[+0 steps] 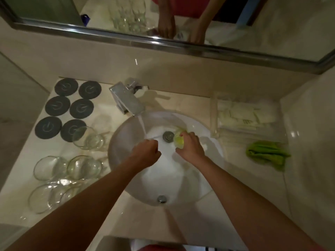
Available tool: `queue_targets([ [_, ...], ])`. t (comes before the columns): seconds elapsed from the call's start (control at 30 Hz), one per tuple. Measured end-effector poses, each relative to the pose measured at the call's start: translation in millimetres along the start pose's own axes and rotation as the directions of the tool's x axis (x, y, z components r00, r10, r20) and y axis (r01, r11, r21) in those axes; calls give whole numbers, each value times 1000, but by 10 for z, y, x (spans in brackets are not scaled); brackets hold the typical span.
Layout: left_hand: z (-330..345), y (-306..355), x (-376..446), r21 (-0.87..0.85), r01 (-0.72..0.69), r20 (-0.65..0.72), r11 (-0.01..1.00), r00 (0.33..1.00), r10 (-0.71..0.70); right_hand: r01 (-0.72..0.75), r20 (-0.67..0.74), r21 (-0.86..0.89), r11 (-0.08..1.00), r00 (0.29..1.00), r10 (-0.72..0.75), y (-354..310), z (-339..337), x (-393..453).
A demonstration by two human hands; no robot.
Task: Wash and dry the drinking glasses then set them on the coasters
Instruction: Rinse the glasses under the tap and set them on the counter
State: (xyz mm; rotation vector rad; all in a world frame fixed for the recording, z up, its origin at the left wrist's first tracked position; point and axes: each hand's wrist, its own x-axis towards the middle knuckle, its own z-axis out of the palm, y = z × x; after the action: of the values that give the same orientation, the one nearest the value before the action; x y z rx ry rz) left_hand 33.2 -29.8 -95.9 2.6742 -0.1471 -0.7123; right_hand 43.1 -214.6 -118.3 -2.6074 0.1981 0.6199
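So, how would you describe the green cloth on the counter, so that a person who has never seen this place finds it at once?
Start at the round white sink in the middle of the counter and look to its right. There, in front of a clear tray of pale packets, lies the green cloth, crumpled in a heap. It is the only bright green thing on the counter itself; the yellow-green sponge is inside the sink, in the right hand.
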Motion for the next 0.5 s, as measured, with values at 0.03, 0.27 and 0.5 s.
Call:
queue_targets([
  [0.03, 45, 2, 58, -1, 8, 12, 1000, 1000, -8, -3, 1, -13, 1000, 1000, 3, 34, -3, 89],
  [0.27, 197, -102, 365, -4, 13, 22, 1000, 1000, -13, -143, 177, 105, 984, 977, 123, 136, 187, 567],
  [0.5, 273, -289, 457, -56, 28, 59, 998, 998, -25, -149, 85, 160, 976, 987, 137, 192, 472, 660],
])
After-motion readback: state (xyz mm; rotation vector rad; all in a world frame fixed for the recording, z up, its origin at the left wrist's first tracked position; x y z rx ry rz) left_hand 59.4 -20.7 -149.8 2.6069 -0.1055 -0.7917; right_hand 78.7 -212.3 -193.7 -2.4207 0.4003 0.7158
